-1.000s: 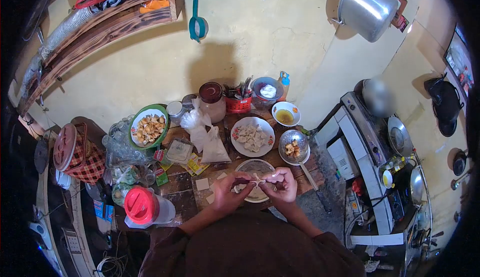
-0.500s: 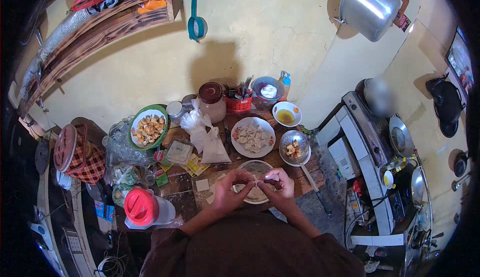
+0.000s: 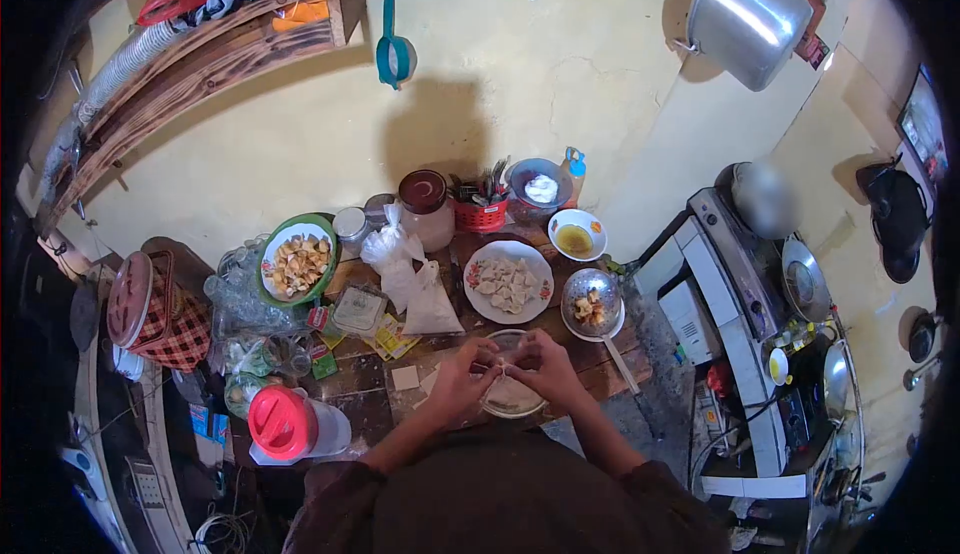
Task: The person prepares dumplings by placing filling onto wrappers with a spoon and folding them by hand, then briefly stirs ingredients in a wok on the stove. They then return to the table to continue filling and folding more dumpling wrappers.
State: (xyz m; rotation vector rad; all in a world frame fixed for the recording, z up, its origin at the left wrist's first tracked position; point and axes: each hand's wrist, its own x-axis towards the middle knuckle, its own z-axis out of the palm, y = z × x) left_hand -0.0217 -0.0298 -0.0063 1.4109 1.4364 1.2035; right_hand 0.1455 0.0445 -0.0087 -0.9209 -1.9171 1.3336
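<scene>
Both hands meet over a bowl (image 3: 512, 410) at the table's near edge. My left hand (image 3: 468, 372) pinches one side of a small pale piece of dough (image 3: 501, 365), and my right hand (image 3: 543, 366) pinches its other side. The fingers partly hide the piece. Just beyond the hands, a white floral plate (image 3: 545, 272) holds several folded pale dumplings (image 3: 503, 284). Flat square wrappers (image 3: 405, 378) lie on the board to the left of my left hand.
A perforated ladle (image 3: 591, 294) with browned pieces rests on a bowl at the right; its handle points toward me. Behind it is a bowl of yellow liquid (image 3: 574, 238). Flour bags (image 3: 430, 304), a green-rimmed bowl (image 3: 299, 259) and a red-lidded jug (image 3: 282, 422) stand left.
My right hand has turned inward and its fingers have closed in toward the left hand's over the bowl. The view has shifted slightly.
</scene>
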